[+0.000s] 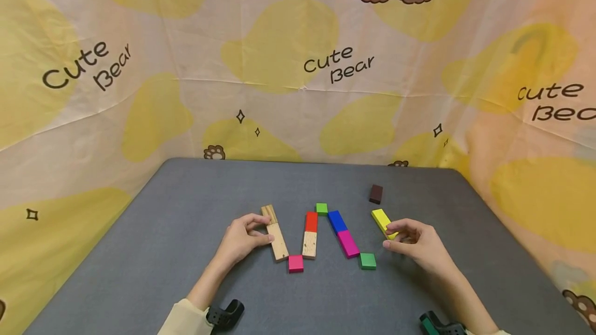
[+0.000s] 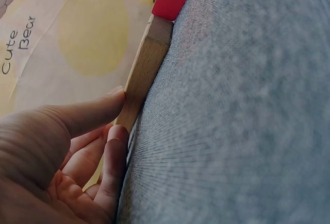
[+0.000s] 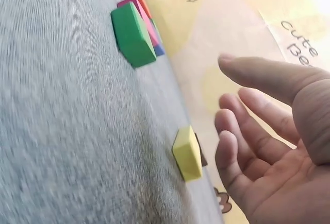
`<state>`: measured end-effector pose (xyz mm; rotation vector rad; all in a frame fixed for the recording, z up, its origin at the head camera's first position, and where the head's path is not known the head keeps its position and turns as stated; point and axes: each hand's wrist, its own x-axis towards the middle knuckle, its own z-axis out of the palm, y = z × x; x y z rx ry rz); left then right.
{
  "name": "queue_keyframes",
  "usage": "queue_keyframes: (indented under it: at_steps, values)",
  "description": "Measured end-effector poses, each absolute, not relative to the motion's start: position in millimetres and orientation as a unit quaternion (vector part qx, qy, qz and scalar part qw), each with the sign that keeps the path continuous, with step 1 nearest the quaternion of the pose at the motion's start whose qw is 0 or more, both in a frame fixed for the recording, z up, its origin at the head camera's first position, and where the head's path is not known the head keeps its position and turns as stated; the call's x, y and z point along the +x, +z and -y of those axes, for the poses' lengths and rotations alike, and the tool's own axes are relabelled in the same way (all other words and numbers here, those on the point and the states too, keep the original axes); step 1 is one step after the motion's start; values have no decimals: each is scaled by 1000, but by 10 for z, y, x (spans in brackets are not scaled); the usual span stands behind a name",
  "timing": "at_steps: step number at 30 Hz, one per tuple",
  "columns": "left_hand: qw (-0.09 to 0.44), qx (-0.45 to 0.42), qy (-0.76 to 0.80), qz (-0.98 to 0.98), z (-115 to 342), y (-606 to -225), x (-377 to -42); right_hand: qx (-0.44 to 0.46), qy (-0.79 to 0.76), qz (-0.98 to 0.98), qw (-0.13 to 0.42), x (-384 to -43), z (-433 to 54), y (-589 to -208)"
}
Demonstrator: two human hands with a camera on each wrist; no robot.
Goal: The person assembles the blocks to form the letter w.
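On the left, two plain wooden blocks lie end to end in a slanting line, the far block (image 1: 267, 210) and the near block (image 1: 279, 246). My left hand (image 1: 243, 235) holds them at their joint, with a fingertip over the far block and the thumb (image 2: 105, 108) against the near block's edge. A pink-red block (image 1: 296, 264) sits at the near block's lower corner. To the right, a yellow block (image 1: 380, 217) lies on the table. Beside it hovers my right hand (image 1: 416, 244), fingers loosely bent; the right wrist view shows a gap between the fingers and the yellow block.
Further along the zigzag lie a red block (image 1: 311, 221), another wooden block (image 1: 309, 246), a light green block (image 1: 322, 209), a blue block (image 1: 337, 222), a magenta block (image 1: 348, 244) and a green block (image 1: 368, 261). A dark brown block (image 1: 376, 194) lies behind the yellow one.
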<state>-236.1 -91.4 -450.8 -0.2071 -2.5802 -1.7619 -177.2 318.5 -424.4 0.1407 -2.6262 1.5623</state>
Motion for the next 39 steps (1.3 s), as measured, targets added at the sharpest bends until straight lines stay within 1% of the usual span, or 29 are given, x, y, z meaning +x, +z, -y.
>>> queue_keyframes:
  at_steps: [4,8,14,19,23,30,39]
  values:
    - [6,-65,-563,824,918,-4505,-2363,35,500,862,76,-1816,-3268,-4282]
    - [5,-67,-565,822,919,-4507,-2365,20,490,867,81,-1844,-3340,-4325]
    - [4,-66,-565,822,913,-4511,-2365,22,492,869,54,-1864,-3376,-4368]
    - [4,-66,-565,823,913,-4507,-2358,33,487,872,44,-1866,-3374,-4381]
    - [4,-66,-565,822,916,-4500,-2352,24,506,861,28,-1870,-3370,-4380]
    - [6,-63,-562,825,912,-4497,-2351,63,526,848,12,-1981,-3463,-4385]
    - [6,-59,-558,828,905,-4503,-2346,111,507,852,-65,-2247,-3604,-4334]
